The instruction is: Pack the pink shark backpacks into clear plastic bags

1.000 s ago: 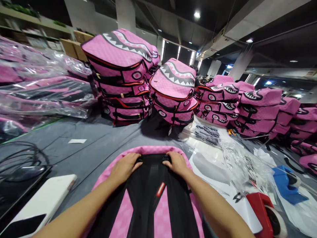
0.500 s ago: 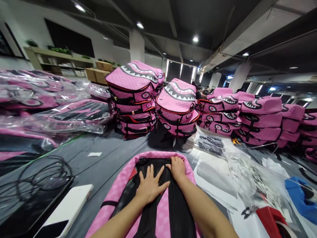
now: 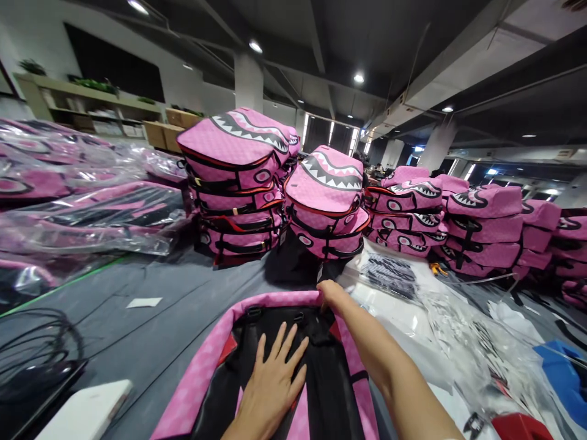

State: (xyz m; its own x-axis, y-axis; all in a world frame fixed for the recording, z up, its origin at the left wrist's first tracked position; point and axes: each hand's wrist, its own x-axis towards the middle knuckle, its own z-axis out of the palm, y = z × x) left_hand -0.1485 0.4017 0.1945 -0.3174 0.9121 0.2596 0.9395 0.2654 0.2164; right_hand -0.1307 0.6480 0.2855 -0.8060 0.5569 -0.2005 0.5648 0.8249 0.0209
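A pink checked backpack (image 3: 275,298) with a black back panel lies in front of me, its back facing up. My left hand (image 3: 274,376) rests flat on the black panel with the fingers spread. At the top right corner, my right hand (image 3: 326,294) is closed over the pink edge of the same bag, and its fingertips are partly hidden. Two black buckles sit along the panel's top. Just beyond the bag, stacked pink backpacks (image 3: 328,177) with shark-mouth prints stand on the grey table cover (image 3: 183,305).
Plastic-wrapped backpacks (image 3: 105,214) lie to the left, above black cables (image 3: 36,342) and a white power bank-like block (image 3: 85,409). On the right are clear plastic bags (image 3: 449,330), a red tape dispenser (image 3: 523,426) and a blue one (image 3: 566,376). More stacks (image 3: 486,223) stand behind.
My right hand has moved from near the right buckle to the bag's top right corner and closed there. My left hand stays spread on the panel. The camera view has shifted slightly.
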